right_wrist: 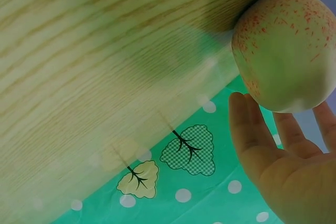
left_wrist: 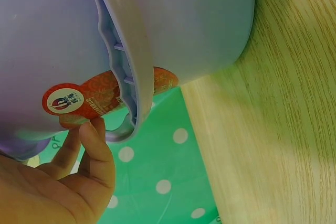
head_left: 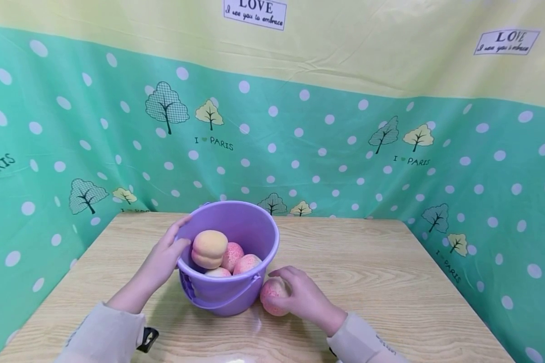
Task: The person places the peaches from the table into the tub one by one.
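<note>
A purple bucket (head_left: 227, 297) stands on the wooden table, its mouth tilted into view and its handle hanging down the near side. Inside lie several artificial-looking peaches, among them a yellow-and-pink one (head_left: 210, 248) on top and a pink speckled one (head_left: 232, 256). My left hand (head_left: 163, 252) holds the bucket's left rim; its bent fingers (left_wrist: 97, 148) are close to the red label on the side in the left wrist view. Just right of the bucket, my right hand (head_left: 306, 297) grips a pink-and-white speckled peach (head_left: 272, 297) low over the table, thumb and fingers around it.
The wooden table (head_left: 368, 262) extends to both sides and behind the bucket. A green-and-yellow cloth (head_left: 309, 151) with dots and trees hangs at the back and sides. The bucket's handle (left_wrist: 137, 51) shows a ridged grip in the left wrist view.
</note>
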